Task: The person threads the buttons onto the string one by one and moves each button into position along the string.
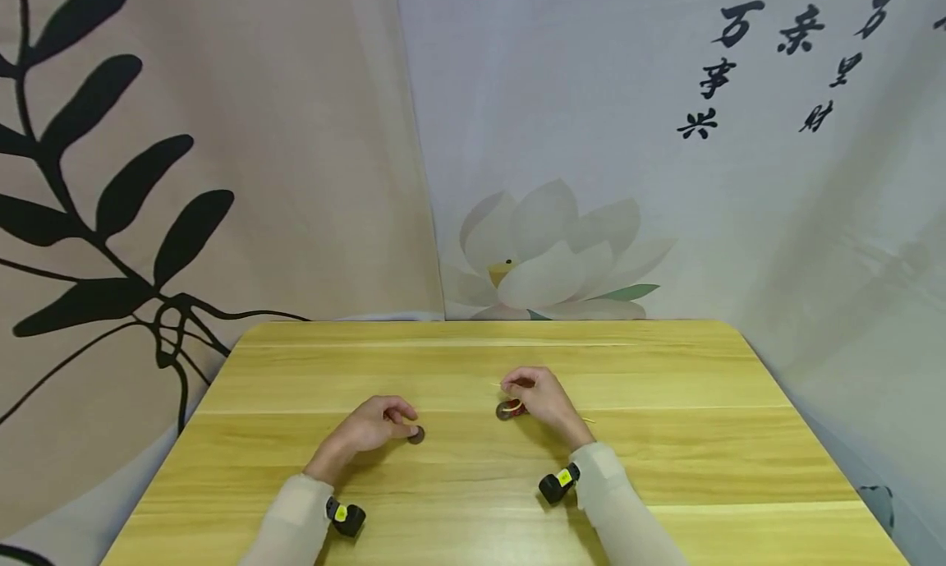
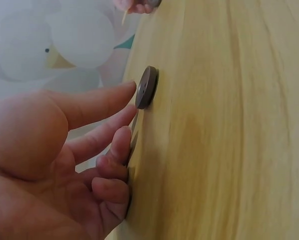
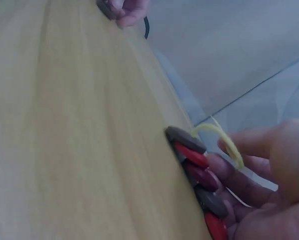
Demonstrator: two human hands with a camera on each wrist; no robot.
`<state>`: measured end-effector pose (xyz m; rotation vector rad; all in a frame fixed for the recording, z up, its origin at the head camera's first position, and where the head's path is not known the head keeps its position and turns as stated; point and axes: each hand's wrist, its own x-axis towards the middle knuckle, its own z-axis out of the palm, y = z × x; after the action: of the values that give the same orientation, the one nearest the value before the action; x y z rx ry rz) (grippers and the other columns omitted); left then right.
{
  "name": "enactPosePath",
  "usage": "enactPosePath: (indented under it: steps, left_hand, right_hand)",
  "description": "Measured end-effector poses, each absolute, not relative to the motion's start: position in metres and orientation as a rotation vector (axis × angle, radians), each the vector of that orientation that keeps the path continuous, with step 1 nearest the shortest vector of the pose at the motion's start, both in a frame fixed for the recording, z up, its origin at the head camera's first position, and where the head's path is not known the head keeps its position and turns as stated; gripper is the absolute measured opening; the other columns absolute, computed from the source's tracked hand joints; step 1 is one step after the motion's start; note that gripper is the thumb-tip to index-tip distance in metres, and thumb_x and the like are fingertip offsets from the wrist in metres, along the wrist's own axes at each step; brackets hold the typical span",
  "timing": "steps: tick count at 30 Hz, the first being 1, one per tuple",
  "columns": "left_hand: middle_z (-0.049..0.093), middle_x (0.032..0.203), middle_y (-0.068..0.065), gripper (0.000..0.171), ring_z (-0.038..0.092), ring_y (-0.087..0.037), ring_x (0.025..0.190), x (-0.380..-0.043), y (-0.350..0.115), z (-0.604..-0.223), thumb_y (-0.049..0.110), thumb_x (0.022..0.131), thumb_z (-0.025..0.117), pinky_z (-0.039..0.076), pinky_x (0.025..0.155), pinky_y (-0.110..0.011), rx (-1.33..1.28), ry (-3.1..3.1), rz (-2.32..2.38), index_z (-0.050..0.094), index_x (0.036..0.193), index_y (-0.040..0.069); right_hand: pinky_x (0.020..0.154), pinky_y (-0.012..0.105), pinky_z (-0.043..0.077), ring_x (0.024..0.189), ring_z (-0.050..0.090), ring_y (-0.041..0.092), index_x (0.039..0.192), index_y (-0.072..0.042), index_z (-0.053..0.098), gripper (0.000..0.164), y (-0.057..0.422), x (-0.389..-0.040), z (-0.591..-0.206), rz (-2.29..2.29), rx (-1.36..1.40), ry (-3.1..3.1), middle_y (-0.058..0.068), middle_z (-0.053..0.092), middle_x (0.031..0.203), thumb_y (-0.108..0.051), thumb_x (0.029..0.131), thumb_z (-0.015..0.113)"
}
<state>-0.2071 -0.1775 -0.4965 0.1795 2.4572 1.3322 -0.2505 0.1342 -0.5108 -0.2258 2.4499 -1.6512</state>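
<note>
A round brown button [image 1: 417, 435] lies on the table beside my left hand [image 1: 373, 425]. In the left wrist view, the thumb tip is right at the edge of this button [image 2: 147, 88], while the other fingers curve loosely below. My right hand [image 1: 543, 399] pinches a thin yellow cord [image 3: 224, 137] near its end. Under those fingers lies an overlapping row of brown, red and dark red buttons [image 3: 192, 154], and the cord rises in a curve from the brown end button [image 3: 184, 137]. Part of the row is hidden by the right hand.
The wooden table [image 1: 458, 508] has its far edge against a printed cloth backdrop [image 1: 332, 180]. A small camera is strapped to each wrist. Another bit of yellow cord [image 1: 588, 421] shows beyond the right wrist.
</note>
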Motion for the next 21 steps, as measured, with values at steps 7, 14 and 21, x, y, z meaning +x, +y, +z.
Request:
enactPosePath:
  steps: [7,14,21]
  left_hand:
    - [0.051,0.083,-0.006,0.021,0.045,-0.02,0.077,-0.2092,-0.1794,-0.4975,0.017,0.085,0.078,0.037,0.068,-0.033,0.205,2.442,1.309,0.068,0.1,0.006]
    - [0.053,0.083,-0.005,0.013,0.046,-0.019,0.077,-0.2108,-0.1801,-0.499,0.013,0.085,0.078,0.037,0.068,-0.032,0.228,2.473,1.256,0.07,0.094,0.009]
    - [0.053,0.082,-0.005,0.007,0.046,-0.019,0.076,-0.2103,-0.1791,-0.4998,0.011,0.086,0.076,0.037,0.066,-0.029,0.255,2.469,1.245,0.07,0.09,0.009]
  right_hand:
    - [0.071,0.031,0.054,0.088,0.064,0.019,0.101,-0.004,0.072,0.014,0.1367,-0.2526,-0.5131,-1.688,-0.204,2.393,0.008,0.069,0.1,-0.004,0.097,0.059]
    - [0.071,0.03,0.054,0.086,0.068,0.019,0.099,-0.001,0.072,0.011,0.134,-0.2531,-0.5152,-1.75,-0.176,2.381,0.009,0.07,0.096,-0.004,0.095,0.062]
    - [0.067,0.03,0.054,0.085,0.068,0.021,0.099,-0.001,0.072,0.011,0.1347,-0.2523,-0.5149,-1.754,-0.165,2.37,0.011,0.07,0.095,-0.004,0.095,0.062]
